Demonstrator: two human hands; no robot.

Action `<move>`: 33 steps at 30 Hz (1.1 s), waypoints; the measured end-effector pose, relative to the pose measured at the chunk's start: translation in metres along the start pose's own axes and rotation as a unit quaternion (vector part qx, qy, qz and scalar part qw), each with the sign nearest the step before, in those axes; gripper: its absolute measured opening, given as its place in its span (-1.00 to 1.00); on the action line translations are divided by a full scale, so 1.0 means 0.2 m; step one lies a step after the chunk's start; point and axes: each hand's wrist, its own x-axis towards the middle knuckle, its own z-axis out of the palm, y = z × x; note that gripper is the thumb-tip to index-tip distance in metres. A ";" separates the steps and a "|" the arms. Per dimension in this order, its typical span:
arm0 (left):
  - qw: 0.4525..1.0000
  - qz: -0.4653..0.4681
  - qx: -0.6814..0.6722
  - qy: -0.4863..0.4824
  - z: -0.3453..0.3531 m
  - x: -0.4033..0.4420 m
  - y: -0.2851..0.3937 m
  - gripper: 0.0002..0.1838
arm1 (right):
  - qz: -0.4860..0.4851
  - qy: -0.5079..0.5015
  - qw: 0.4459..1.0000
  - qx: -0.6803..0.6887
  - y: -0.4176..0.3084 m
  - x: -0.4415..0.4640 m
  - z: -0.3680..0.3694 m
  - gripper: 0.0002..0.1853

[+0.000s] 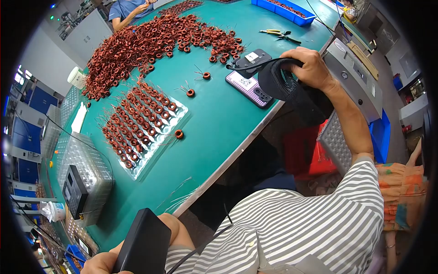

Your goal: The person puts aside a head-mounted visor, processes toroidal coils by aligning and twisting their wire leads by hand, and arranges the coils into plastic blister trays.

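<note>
My right hand [310, 68] is raised over the table's right edge, its fingers wrapped round a black strap [278, 82] that hangs in loops. Beneath the strap lie a phone with a patterned case [246, 86] and a black device with a white label [253, 59]. At the bottom left, my left hand [101, 264] grips a black box [143, 242] with a cable near it. A clear tray [157, 157] filled with rows of red wire-wound rings [141, 121] sits mid-table, with three loose rings [190, 93] close by.
A large heap of red rings [150, 43] covers the far side of the green table [219, 128]. Pliers [283, 35] and a blue bin [292, 13] lie beyond. Stacked clear trays [91, 169] stand left; a grey machine [353, 73] stands right. A co-worker [125, 13] sits opposite.
</note>
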 end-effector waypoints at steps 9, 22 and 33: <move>0.990 -0.021 -0.131 0.040 0.04 0.06 -0.21 -0.53 | 0.158 0.146 0.917 0.337 0.15 -0.34 -0.09 -0.75; 0.929 -0.171 -0.307 0.117 0.48 0.44 -1.15 0.25 | 0.323 0.293 0.852 0.289 -0.02 -1.23 -0.62 -0.62; 0.749 -0.418 -0.484 0.176 1.35 0.57 -2.12 0.13 | 0.533 0.428 0.700 0.205 -0.14 -1.63 -0.94 -0.34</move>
